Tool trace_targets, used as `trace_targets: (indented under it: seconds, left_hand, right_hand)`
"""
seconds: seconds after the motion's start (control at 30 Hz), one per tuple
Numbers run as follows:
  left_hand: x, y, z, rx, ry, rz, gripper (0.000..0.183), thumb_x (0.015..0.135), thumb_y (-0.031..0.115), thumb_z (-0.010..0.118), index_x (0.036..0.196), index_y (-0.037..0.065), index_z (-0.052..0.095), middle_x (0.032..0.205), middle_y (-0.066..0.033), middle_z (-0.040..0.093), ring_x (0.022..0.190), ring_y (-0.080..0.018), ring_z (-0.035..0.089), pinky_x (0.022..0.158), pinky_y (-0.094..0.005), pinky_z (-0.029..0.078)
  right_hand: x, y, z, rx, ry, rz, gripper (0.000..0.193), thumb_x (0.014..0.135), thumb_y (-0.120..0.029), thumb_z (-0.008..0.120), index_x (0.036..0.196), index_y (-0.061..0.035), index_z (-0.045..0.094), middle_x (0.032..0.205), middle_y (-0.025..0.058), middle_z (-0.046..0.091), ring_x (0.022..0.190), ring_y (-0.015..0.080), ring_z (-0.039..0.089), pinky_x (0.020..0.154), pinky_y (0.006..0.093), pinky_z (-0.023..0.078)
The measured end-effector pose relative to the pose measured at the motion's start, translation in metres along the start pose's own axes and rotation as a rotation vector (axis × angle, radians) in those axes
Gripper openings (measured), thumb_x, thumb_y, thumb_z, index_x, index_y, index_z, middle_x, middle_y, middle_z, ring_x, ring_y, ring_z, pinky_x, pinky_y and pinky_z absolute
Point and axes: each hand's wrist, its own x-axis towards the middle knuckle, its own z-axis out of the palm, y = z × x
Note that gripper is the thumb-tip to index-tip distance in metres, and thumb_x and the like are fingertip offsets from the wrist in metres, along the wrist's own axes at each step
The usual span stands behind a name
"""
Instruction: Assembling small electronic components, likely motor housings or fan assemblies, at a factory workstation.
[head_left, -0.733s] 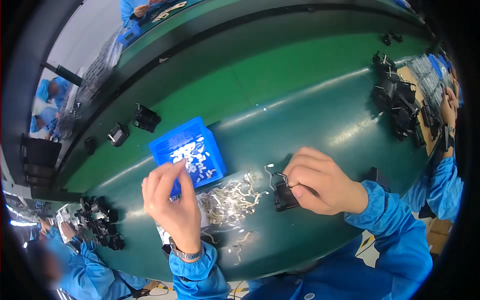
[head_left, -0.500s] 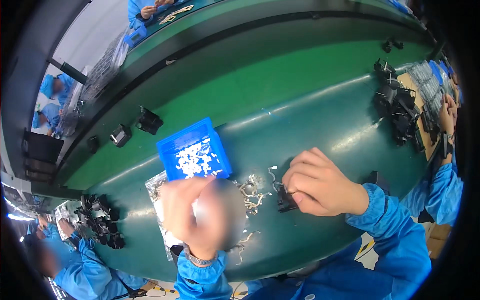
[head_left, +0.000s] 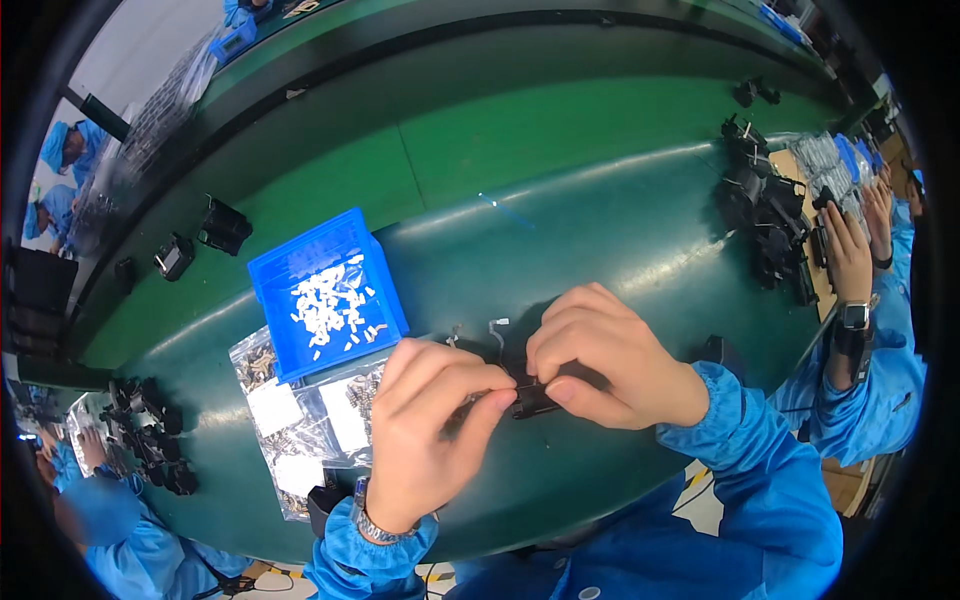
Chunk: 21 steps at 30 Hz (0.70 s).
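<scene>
A small black plastic part [head_left: 536, 402] lies low over the green table between my two hands. My right hand [head_left: 618, 365] has its fingers curled and its thumb pressed on the part, gripping it. My left hand [head_left: 432, 432] meets it from the other side, thumb and forefinger pinched at the part's left end. Whatever sits in that pinch is too small to make out. Just beyond the part, a thin cable with a white connector [head_left: 499, 323] rests on the table. A few small loose pieces [head_left: 455, 335] show past my left fingers; my left hand hides others.
A blue bin [head_left: 388, 290] of small white pieces stands at left, beside clear bags [head_left: 318, 425] of small parts. Black housings pile up at left [head_left: 150, 435] and right [head_left: 765, 215]; more stand on the green strip [head_left: 225, 224]. Co-workers' hands [head_left: 848, 255] are at the right.
My left hand has come right from beside the blue bin to the black part, pinching at it. My right hand stays on the part. The whole view has shifted somewhat.
</scene>
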Motion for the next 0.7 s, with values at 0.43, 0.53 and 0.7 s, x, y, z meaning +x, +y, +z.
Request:
trace_targets:
  seconds: [0.43,0.53,0.7]
  left_hand:
    - [0.001,-0.006,-0.004,-0.102,0.103,-0.002,0.026,0.083,0.002,0.082,0.108,0.004,0.08,0.106,-0.0116,0.072,0.099,-0.0303,0.064,0.088,-0.0391,0.051]
    - [0.002,-0.012,-0.008,-0.056,-0.007,0.025,0.039,0.078,-0.003,0.074,0.117,0.002,0.077,0.119,-0.0148,0.075,0.108,-0.0362,0.065,0.098,-0.0422,0.052]
    - [-0.003,-0.015,0.0,-0.111,-0.16,0.067,0.057,0.067,-0.006,0.067,0.123,0.003,0.076,0.132,-0.0135,0.074,0.12,-0.0385,0.065,0.108,-0.0487,0.053]
  right_hand:
    - [0.005,-0.005,-0.027,0.264,-0.115,0.009,0.011,0.093,-0.019,0.083,0.101,-0.0129,0.078,0.101,-0.0008,0.075,0.095,0.0239,0.066,0.084,0.0371,0.05]
    - [0.005,-0.004,-0.043,0.012,-0.213,-0.142,0.011,0.089,-0.021,0.086,0.097,-0.0156,0.081,0.099,-0.0033,0.073,0.094,0.0219,0.066,0.082,0.0361,0.049]
    - [-0.001,0.002,-0.04,-0.031,-0.291,-0.157,0.012,0.088,-0.024,0.086,0.095,-0.0173,0.08,0.101,-0.0046,0.071,0.097,0.0217,0.063,0.084,0.0365,0.047]
